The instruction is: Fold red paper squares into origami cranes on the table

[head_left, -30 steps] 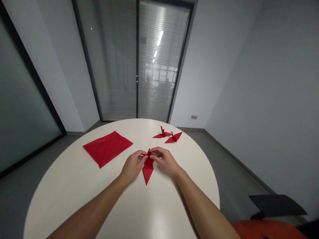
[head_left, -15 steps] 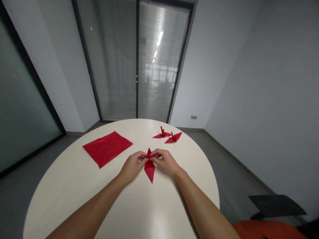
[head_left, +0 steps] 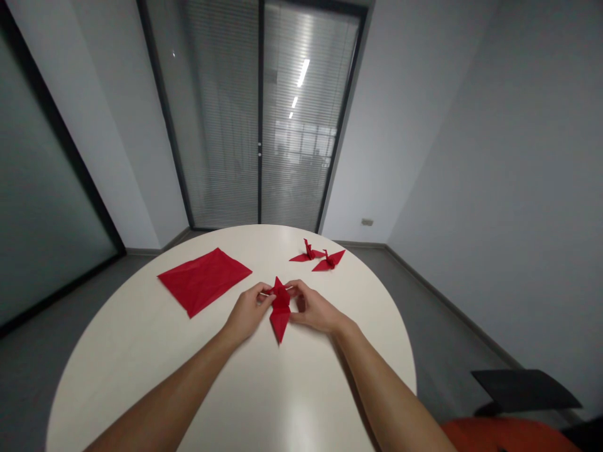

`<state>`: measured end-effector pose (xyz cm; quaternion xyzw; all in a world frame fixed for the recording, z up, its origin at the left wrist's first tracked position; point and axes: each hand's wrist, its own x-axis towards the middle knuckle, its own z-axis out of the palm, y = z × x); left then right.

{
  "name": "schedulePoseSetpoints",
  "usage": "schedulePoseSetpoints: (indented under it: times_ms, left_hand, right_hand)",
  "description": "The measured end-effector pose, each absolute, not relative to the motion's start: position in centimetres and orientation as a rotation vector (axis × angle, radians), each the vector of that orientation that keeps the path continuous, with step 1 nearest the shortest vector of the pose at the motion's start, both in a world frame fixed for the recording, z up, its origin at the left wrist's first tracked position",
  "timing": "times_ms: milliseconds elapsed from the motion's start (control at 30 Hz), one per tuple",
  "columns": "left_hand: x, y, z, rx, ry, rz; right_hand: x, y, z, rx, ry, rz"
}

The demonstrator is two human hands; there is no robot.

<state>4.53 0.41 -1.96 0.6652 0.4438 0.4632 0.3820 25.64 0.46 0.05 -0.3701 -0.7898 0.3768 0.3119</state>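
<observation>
A piece of folded red paper [head_left: 280,319], long and pointed at both ends, lies between my hands over the table. My left hand [head_left: 247,312] pinches its left edge between thumb and fingers. On the other side, my right hand [head_left: 318,307] holds the right edge, fingertips at the upper part and thumb lower down, with a gap between them. Some of the fingertips are hidden behind the paper. Two red paper cranes, one with its neck raised [head_left: 308,253] and one just right of it [head_left: 330,261], stand beyond my right hand.
Flat red paper sheets [head_left: 205,282] lie to the left on the round white table [head_left: 235,395]. A chair with an orange seat [head_left: 499,435] and a black armrest [head_left: 525,388] stands at the lower right. Behind the table is a glass partition with blinds [head_left: 226,125].
My right thumb has moved down and away from my left thumb, along the paper's right edge. More of the paper's middle now shows, and its lower point has swung slightly left.
</observation>
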Motion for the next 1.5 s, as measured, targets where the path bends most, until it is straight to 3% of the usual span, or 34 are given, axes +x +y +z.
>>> schedulePoseSetpoints:
  times_ms: [800,1333,1500]
  left_hand:
    - [4.8,1.3,-3.8,1.518,1.076,1.276]
    - [4.7,0.5,-1.7,1.466,1.117,1.171]
    - [3.6,0.9,-2.0,1.566,1.209,1.178]
  right_hand:
    - [23.2,2.0,-2.2,-0.882,-1.615,1.114]
    - [22.4,1.7,-1.1,-0.989,-1.492,1.233]
    - [22.1,1.4,-1.1,-0.955,-1.636,1.014]
